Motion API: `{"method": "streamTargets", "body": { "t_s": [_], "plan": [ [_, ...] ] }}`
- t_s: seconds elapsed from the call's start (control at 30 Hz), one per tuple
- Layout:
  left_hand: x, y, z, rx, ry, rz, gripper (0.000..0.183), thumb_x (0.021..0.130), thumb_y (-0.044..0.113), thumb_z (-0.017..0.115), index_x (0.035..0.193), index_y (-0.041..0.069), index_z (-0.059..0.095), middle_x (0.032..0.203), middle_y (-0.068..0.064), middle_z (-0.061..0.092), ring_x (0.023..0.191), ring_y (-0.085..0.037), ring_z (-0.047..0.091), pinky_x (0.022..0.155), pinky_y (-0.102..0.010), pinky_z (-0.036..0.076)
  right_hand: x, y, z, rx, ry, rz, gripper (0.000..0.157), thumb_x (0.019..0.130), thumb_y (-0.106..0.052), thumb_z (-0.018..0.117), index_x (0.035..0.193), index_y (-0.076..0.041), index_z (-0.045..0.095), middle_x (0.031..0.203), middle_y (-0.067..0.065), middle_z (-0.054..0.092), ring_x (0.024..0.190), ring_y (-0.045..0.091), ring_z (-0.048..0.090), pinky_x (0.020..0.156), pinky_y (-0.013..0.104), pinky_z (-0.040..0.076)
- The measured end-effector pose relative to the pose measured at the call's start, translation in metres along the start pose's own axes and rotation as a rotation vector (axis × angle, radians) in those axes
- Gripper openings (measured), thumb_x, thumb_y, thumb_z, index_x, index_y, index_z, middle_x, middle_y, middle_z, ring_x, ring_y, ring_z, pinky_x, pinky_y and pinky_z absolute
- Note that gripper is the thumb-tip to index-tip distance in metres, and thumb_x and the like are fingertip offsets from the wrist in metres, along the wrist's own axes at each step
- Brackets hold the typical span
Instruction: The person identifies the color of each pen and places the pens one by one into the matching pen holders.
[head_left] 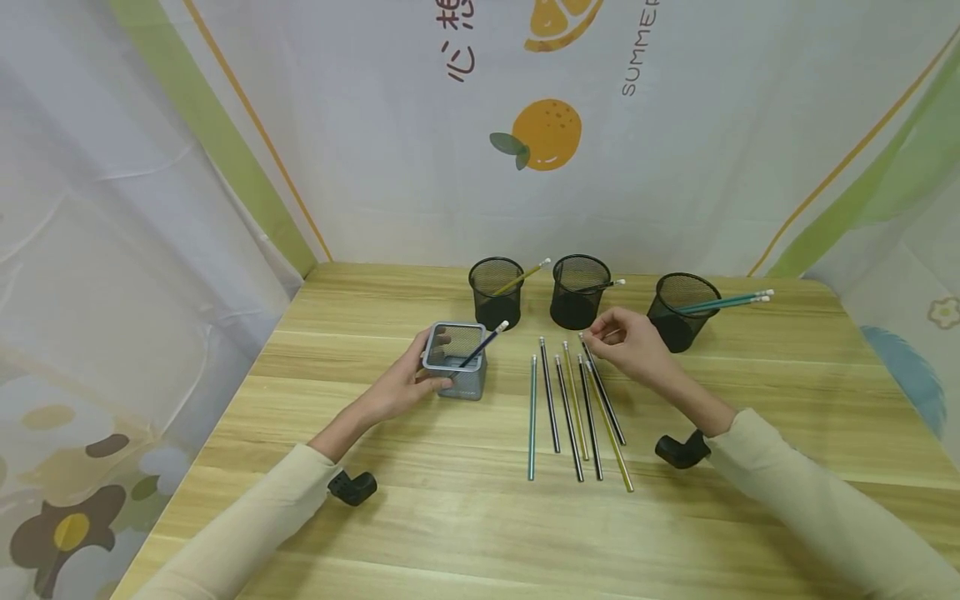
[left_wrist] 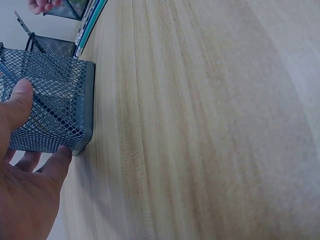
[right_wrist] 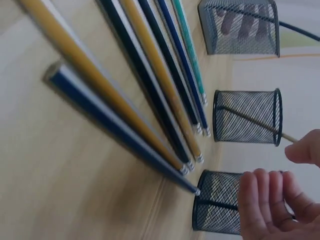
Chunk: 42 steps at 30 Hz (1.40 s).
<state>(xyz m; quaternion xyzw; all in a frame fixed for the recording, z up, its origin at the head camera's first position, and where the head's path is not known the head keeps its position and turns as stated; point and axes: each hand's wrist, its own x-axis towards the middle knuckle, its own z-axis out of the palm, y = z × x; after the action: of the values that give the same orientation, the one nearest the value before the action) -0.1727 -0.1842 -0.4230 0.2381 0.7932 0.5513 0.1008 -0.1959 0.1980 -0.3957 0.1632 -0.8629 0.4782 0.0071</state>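
Observation:
My left hand (head_left: 397,385) holds a grey square mesh pen holder (head_left: 467,385) standing upright on the table. The thumb lies on its near side and the fingers go round its left side, as the left wrist view also shows. A dark blue pencil (head_left: 491,339) leans inside the holder. At the eraser ends of several pencils lying on the table hovers my right hand (head_left: 633,346), nearest a dark blue pencil (right_wrist: 120,132) at the right of the row. In the right wrist view its thumb stands apart from the bent fingers, with nothing between them.
Behind the pencils stand three round black mesh cups: the left cup (head_left: 497,310) with a yellow pencil, the middle cup (head_left: 573,310) with a dark one, the tilted right cup (head_left: 675,329) with teal ones. A teal pencil (head_left: 532,417) lies leftmost. A printed curtain (head_left: 390,192) hangs behind.

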Motion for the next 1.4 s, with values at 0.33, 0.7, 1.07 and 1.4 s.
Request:
{"method": "streamTargets", "body": {
  "t_s": [0.33, 0.7, 1.07, 1.4],
  "plan": [
    [0.000, 0.000, 0.000, 0.000, -0.004, 0.001, 0.080, 0.096, -0.008, 0.065, 0.158, 0.001, 0.016, 0.156, -0.030, 0.028, 0.140, -0.048, 0.035, 0.110, -0.053, 0.039, 0.009, 0.009, -0.007, -0.084, -0.074, 0.136, 0.030, 0.094, -0.012, 0.070, 0.113, 0.009, 0.059, 0.104, 0.018, 0.065, 0.092, 0.032, 0.065, 0.070, 0.030, 0.058],
    [0.000, 0.000, -0.001, -0.010, -0.006, 0.003, 0.080, 0.095, -0.009, 0.065, 0.158, 0.001, 0.017, 0.155, -0.032, 0.027, 0.139, -0.048, 0.036, 0.110, -0.051, 0.040, 0.016, 0.018, -0.008, -0.101, -0.141, 0.226, 0.031, 0.092, -0.009, 0.068, 0.112, 0.011, 0.056, 0.099, 0.020, 0.066, 0.081, 0.032, 0.069, 0.066, 0.034, 0.060],
    [-0.001, 0.002, 0.000, -0.015, -0.007, 0.000, 0.080, 0.095, -0.009, 0.065, 0.158, 0.002, 0.017, 0.156, -0.030, 0.028, 0.139, -0.047, 0.036, 0.109, -0.051, 0.041, 0.027, 0.023, 0.003, -0.198, -0.165, 0.170, 0.016, 0.087, -0.007, 0.072, 0.094, 0.005, 0.063, 0.079, 0.011, 0.068, 0.066, 0.018, 0.065, 0.059, 0.028, 0.054],
    [-0.001, 0.000, -0.001, -0.008, -0.004, -0.005, 0.079, 0.096, -0.008, 0.064, 0.159, 0.004, 0.017, 0.156, -0.030, 0.028, 0.139, -0.048, 0.036, 0.110, -0.053, 0.040, 0.035, 0.023, 0.008, -0.284, -0.212, 0.230, 0.013, 0.087, -0.011, 0.072, 0.083, -0.002, 0.064, 0.069, 0.006, 0.065, 0.056, 0.018, 0.064, 0.063, 0.033, 0.055]
  ]
}}
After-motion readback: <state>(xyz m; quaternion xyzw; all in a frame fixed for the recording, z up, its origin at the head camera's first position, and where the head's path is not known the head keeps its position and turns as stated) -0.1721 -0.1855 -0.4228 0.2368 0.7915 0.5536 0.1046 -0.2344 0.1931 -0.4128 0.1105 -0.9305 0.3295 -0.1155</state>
